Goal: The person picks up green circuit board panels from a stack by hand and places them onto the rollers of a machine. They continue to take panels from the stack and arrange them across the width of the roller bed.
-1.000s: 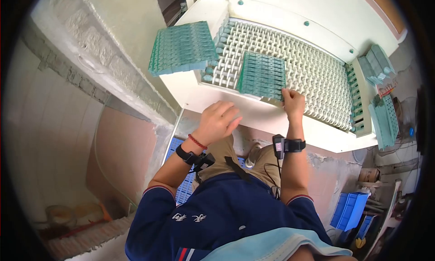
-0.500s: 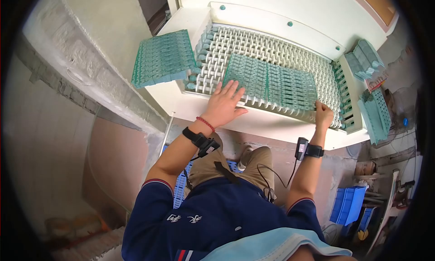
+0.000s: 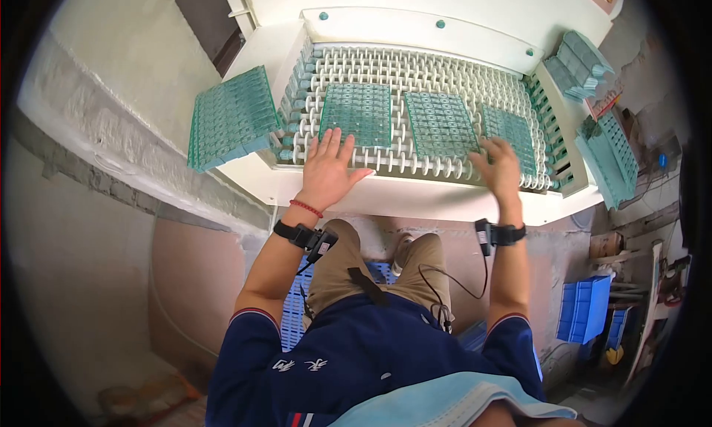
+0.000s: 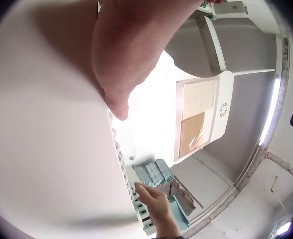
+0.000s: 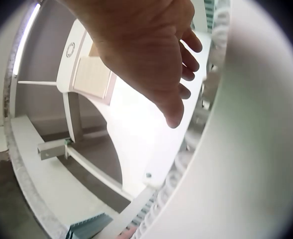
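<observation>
Three flat green circuit board panels lie spaced in a row on white rollers (image 3: 356, 60): a left panel (image 3: 356, 108), a middle panel (image 3: 439, 121) and a right panel (image 3: 512, 134). My left hand (image 3: 326, 167) has its fingers straight, with the fingertips at the left panel's lower left corner. Over the near ends of the middle and right panels is my right hand (image 3: 498, 167). Its fingers are slightly bent, and in the right wrist view the thumb stands apart from them, with nothing between. The fingers partly hide the right panel's near left corner.
A stack of green panels (image 3: 233, 119) sits on the machine's left ledge. On the right side stand more stacked green pieces (image 3: 578, 64) and a tilted pile of green panels (image 3: 610, 160). The machine's white front edge (image 3: 415, 193) runs below both hands. A blue crate (image 3: 584, 308) is at lower right.
One panel group on the rollers became two side by side, then three spaced panels. My left hand reached forward to the left panel. My right hand moved right, then back slightly, releasing its pinch.
</observation>
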Motion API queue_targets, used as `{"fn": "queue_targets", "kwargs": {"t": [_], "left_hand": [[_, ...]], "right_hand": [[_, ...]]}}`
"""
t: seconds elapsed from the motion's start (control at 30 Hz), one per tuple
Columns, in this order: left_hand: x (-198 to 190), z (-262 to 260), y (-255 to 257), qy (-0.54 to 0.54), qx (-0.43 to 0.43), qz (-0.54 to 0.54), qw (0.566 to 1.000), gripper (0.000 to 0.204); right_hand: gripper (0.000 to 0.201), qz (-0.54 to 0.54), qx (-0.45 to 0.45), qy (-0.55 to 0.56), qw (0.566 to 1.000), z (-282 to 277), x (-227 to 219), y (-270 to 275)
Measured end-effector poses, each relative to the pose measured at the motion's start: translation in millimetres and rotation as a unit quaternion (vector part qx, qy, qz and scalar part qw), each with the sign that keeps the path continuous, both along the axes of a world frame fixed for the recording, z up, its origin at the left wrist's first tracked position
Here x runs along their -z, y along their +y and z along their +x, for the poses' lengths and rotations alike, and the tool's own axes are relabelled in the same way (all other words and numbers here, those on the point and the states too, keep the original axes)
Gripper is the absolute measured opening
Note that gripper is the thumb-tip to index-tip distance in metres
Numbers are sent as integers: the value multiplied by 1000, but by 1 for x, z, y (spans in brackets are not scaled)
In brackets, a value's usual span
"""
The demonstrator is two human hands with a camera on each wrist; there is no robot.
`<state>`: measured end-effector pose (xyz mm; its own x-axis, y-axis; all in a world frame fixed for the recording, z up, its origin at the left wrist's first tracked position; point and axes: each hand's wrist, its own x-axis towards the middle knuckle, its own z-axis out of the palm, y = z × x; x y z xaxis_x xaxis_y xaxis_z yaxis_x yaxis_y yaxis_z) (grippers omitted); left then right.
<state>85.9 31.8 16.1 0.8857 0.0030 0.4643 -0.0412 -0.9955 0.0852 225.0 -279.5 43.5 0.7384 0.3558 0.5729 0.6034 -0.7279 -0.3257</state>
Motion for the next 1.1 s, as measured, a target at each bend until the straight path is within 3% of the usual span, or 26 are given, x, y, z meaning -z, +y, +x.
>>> {"fn": "queue_targets", "kwargs": {"t": [0.07,0.27,0.47,0.6,0.67,0.7,0.73,0.77,0.83,0.87,0.93,0.97,1.0,1.03,1.07,1.1], "left_hand": [[-3,1,5,14,6,-11,1000,64],[-9,11,24,32,30,-16,999,61],[-17,28,27,74,14,-28,997,62],[-16,28,27,52,6,-28,998,63],[-29,13,18,7,47,-35,998,58],[-33,2,14,11,26,-34,999,58],[-37,-9,9,-41,88,-78,992,54],[-43,-23,8,-95,152,-117,977,51],[-61,-59,8,-152,126,-119,973,47],[-68,-74,8,-208,123,-125,962,43],[-75,-102,22,-326,-15,-111,939,39],[-78,-114,33,-364,-89,-104,921,37],[-81,-122,45,-386,-147,-91,906,39],[-84,-126,58,-406,-204,-77,888,41],[-87,-130,67,-408,-208,-74,886,41],[-89,-132,76,-376,-260,-67,887,42]], "right_hand": [[38,-20,-20,-16,999,-2,13,25],[42,-112,114,-5,987,-14,12,68],[40,-138,149,8,979,-9,10,79],[38,-131,121,-14,984,-20,-5,85],[35,-49,48,1,998,-27,-13,91],[31,-12,5,26,1000,-33,-22,96],[31,-9,-17,29,999,-36,-25,102],[29,63,-79,105,989,-38,-27,108],[26,171,-175,253,936,-47,-37,124],[26,172,-186,255,933,-50,-43,134],[25,163,-241,374,880,-56,-52,150],[27,151,-261,377,876,-57,-55,160],[27,150,-265,378,874,-59,-56,173],[29,188,-303,406,841,-60,-55,187],[31,227,-340,432,804,-62,-55,201],[37,240,-347,447,789,-64,-58,215]]}}
